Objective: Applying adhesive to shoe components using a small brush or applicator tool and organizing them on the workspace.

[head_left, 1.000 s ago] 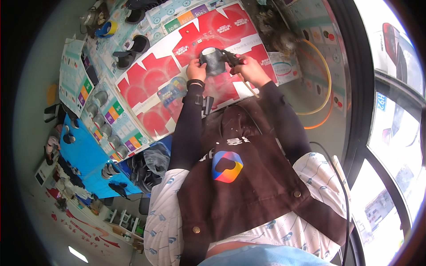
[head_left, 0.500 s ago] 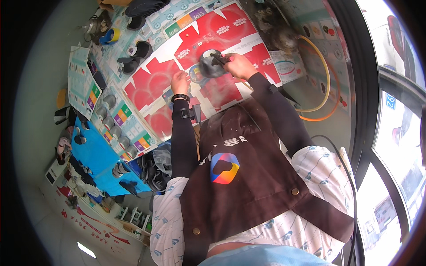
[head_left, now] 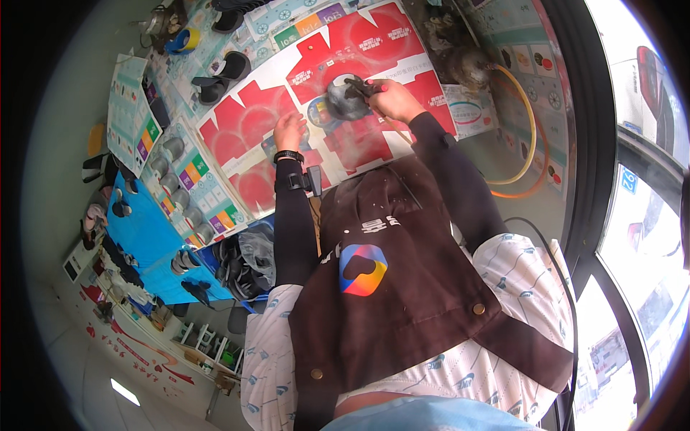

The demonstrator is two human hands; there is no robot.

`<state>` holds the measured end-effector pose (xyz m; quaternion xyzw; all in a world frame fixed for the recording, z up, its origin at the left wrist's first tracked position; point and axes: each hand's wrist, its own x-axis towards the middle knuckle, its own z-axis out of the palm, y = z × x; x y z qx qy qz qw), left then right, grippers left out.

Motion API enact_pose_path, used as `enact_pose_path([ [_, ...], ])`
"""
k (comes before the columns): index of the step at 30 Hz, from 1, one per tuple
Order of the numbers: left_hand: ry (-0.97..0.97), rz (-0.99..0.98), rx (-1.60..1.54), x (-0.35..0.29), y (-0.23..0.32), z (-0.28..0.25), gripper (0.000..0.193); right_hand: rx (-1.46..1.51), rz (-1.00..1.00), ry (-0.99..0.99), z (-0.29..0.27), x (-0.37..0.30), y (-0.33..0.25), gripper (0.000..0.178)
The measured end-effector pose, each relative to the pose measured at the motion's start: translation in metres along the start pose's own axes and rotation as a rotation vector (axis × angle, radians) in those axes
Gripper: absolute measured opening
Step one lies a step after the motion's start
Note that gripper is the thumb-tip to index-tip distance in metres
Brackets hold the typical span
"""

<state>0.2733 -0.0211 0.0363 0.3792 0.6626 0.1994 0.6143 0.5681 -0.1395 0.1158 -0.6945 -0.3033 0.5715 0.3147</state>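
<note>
My right hand [head_left: 397, 102] is closed round a dark tool, apparently a black spray gun [head_left: 365, 87], with a thin hose running down below the hand. At the tool's tip is a rounded dark grey piece [head_left: 346, 102] with a whitish patch on top; its exact kind is hard to make out. To the left of it my left hand [head_left: 289, 132] hovers over the board, fingers apart and a little curled, with nothing seen in it. Beneath both lies a red and white printed cardboard sheet [head_left: 248, 118] marked with hazy grey rings.
Black shoes [head_left: 219, 77] stand on the table's far left. Grey rounded pieces [head_left: 170, 184] line its left edge, near a blue and yellow roll [head_left: 183, 40]. Yellow and orange hoses [head_left: 530, 136] loop at the right. A blue-covered table [head_left: 147, 233] with footwear stands further left.
The view has shifted slightly. My right hand and the dark tool stay close to the grey piece. My left hand keeps nearly the same place, its fingers a little more spread.
</note>
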Motion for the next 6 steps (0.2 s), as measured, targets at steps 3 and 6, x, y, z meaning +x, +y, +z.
enact_pose_path([
  [3,0.007,0.002,-0.009,0.003,-0.004,-0.002,0.03,0.029,-0.155,-0.05,0.003,-0.003,-0.002,0.017],
  [6,-0.008,-0.001,-0.014,0.002,-0.005,-0.003,0.031,-0.109,-0.039,-0.21,-0.002,-0.007,-0.005,0.02],
])
